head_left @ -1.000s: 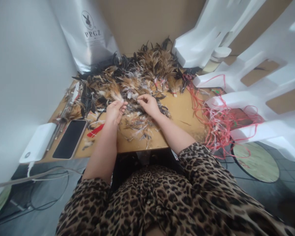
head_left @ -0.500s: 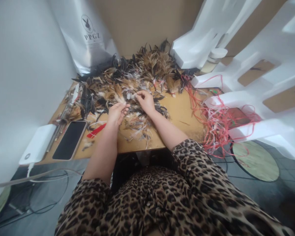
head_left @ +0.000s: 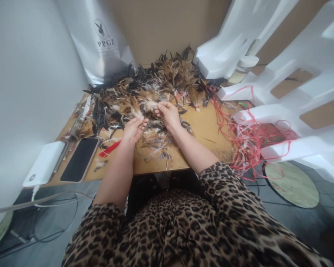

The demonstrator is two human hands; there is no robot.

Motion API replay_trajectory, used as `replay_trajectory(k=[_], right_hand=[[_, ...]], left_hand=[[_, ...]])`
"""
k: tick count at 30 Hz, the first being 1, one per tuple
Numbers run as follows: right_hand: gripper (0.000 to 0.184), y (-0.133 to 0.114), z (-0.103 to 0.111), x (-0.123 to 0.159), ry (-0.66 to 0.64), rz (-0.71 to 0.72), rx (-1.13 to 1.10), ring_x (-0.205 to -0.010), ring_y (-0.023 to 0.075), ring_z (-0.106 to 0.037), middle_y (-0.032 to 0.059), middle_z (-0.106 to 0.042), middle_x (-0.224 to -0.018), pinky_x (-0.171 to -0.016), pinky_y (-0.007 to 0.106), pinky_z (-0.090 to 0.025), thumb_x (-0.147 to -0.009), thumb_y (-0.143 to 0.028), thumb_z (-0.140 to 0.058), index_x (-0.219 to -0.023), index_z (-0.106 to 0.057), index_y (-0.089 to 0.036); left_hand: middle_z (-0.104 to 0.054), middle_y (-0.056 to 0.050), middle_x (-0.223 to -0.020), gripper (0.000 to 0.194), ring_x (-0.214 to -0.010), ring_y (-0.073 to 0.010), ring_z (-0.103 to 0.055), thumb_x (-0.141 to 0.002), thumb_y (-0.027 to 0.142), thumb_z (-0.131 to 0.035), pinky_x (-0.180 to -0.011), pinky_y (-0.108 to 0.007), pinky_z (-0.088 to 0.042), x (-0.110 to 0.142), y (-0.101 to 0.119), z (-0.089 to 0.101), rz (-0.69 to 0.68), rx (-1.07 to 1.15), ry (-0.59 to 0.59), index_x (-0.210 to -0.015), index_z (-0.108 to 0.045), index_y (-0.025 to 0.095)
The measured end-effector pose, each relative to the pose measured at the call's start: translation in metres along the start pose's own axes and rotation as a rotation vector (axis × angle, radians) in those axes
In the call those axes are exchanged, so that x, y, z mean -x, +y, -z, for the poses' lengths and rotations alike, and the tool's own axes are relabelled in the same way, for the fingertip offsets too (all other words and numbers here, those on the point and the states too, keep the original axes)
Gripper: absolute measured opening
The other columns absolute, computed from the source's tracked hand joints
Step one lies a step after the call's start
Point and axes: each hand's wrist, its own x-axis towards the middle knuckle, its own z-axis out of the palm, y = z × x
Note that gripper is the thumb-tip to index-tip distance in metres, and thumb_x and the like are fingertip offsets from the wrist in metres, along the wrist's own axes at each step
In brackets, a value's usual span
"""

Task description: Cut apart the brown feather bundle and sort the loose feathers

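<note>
My left hand (head_left: 135, 129) pinches the pale base of a bunch of brown feathers (head_left: 136, 107), whose tips point away from me. Beside it on the right, my right hand (head_left: 168, 115) has thumb and forefinger closed on a pale, fluffy feather (head_left: 150, 106). Both hands are just above a spread heap of brown, black and whitish feathers (head_left: 114, 98) on the wooden table. A thicker cluster of brown feathers (head_left: 180, 74) stands at the back. Small loose feathers (head_left: 157, 139) lie under and in front of my hands.
A phone (head_left: 80, 159), a white power bank (head_left: 44, 163) with a cable and a red strip (head_left: 110, 148) lie to the left. Tangled pink-red strings (head_left: 250, 144) hang over the right edge by white foam pieces (head_left: 292, 146). A silver bag (head_left: 105, 55) and a lidded jar (head_left: 242, 68) stand behind.
My right hand has shifted slightly to the right, and a fuller pale feather now shows at its fingertips. My left hand keeps its pinch on the brown feathers, almost in place.
</note>
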Motion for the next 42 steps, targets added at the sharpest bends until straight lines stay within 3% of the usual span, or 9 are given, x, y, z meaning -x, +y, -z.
replay_trajectory(k=[4,7,12,15,17,23,31,36,42], right_hand=[[0.014,-0.003,-0.008,0.016,-0.093,-0.194,-0.267,-0.065,0.0067,-0.061,-0.0019,-0.068,-0.074,-0.060,0.018,-0.049,-0.071,-0.020,-0.066,-0.080,-0.055,-0.019],[0.012,0.005,-0.010,0.021,-0.131,-0.229,-0.163,-0.060,0.0063,-0.059,-0.0022,-0.067,-0.069,-0.057,0.017,-0.047,-0.070,-0.020,-0.067,-0.078,-0.058,-0.018],[0.006,0.012,-0.004,0.021,-0.210,0.116,0.417,-0.053,0.0058,-0.050,-0.0025,-0.063,-0.061,-0.055,0.019,-0.040,-0.068,-0.020,-0.065,-0.071,-0.065,-0.014],[0.010,0.010,0.000,0.021,-0.250,0.223,0.584,-0.058,0.0071,-0.051,-0.0017,-0.064,-0.064,-0.060,0.021,-0.040,-0.068,-0.023,-0.065,-0.070,-0.066,-0.014],[0.013,0.009,-0.001,0.021,-0.251,0.165,0.519,-0.055,0.0065,-0.049,-0.0024,-0.062,-0.062,-0.056,0.020,-0.039,-0.068,-0.027,-0.065,-0.070,-0.065,-0.014],[0.027,0.008,-0.007,0.022,-0.160,-0.167,-0.056,-0.046,0.0027,-0.040,-0.0046,-0.057,-0.062,-0.041,0.016,-0.028,-0.061,-0.035,-0.073,-0.073,-0.059,-0.016],[0.019,-0.007,0.002,0.013,-0.013,-0.239,-0.348,-0.047,0.0029,-0.043,-0.0065,-0.056,-0.064,-0.042,0.015,-0.036,-0.070,-0.029,-0.068,-0.076,-0.052,-0.020],[0.020,0.001,-0.003,0.019,-0.043,-0.208,-0.164,-0.045,0.0032,-0.041,-0.0068,-0.054,-0.058,-0.041,0.016,-0.034,-0.067,-0.030,-0.070,-0.075,-0.055,-0.019],[0.017,0.020,-0.015,0.030,-0.100,0.005,0.232,-0.049,0.0043,-0.045,-0.0042,-0.060,-0.060,-0.052,0.018,-0.039,-0.068,-0.031,-0.066,-0.072,-0.062,-0.015]], left_hand=[[-0.068,-0.005,-0.068,0.008,-0.050,-0.0046,-0.058,-0.077,0.007,-0.061,-0.042,-0.010,-0.042,-0.001,0.000,0.002,0.020,0.052,-0.053,-0.070,-0.059,0.011],[-0.069,-0.005,-0.069,0.005,-0.052,-0.0056,-0.060,-0.076,0.006,-0.060,-0.043,-0.011,-0.042,-0.002,0.001,0.002,0.023,0.058,-0.082,-0.074,-0.061,0.010],[-0.063,-0.001,-0.058,0.010,-0.047,-0.0059,-0.058,-0.073,0.001,-0.058,-0.039,-0.011,-0.038,-0.002,0.002,0.000,-0.012,0.076,0.002,-0.071,-0.059,0.012],[-0.063,0.000,-0.057,0.010,-0.047,-0.0059,-0.058,-0.072,0.003,-0.059,-0.039,-0.011,-0.037,-0.004,0.001,0.002,-0.032,0.078,0.005,-0.070,-0.058,0.012],[-0.064,0.000,-0.059,0.008,-0.048,-0.0061,-0.058,-0.073,0.004,-0.061,-0.039,-0.012,-0.038,-0.005,0.000,0.004,-0.036,0.069,0.002,-0.071,-0.059,0.012],[-0.067,-0.003,-0.066,0.009,-0.049,-0.0055,-0.057,-0.072,0.012,-0.068,-0.040,-0.012,-0.038,-0.004,-0.003,0.005,-0.018,0.036,-0.003,-0.071,-0.059,0.012],[-0.067,-0.002,-0.068,0.009,-0.049,-0.0044,-0.057,-0.073,0.010,-0.067,-0.039,-0.011,-0.038,-0.003,-0.002,0.003,0.025,0.075,0.032,-0.073,-0.058,0.012],[-0.067,-0.002,-0.068,0.010,-0.049,-0.0040,-0.057,-0.072,0.012,-0.068,-0.040,-0.010,-0.038,-0.005,-0.005,0.004,0.033,0.059,0.011,-0.073,-0.059,0.013],[-0.062,0.001,-0.059,0.012,-0.047,-0.0055,-0.058,-0.067,0.011,-0.070,-0.039,-0.012,-0.037,-0.008,-0.014,0.004,-0.017,0.015,-0.034,-0.070,-0.059,0.012]])
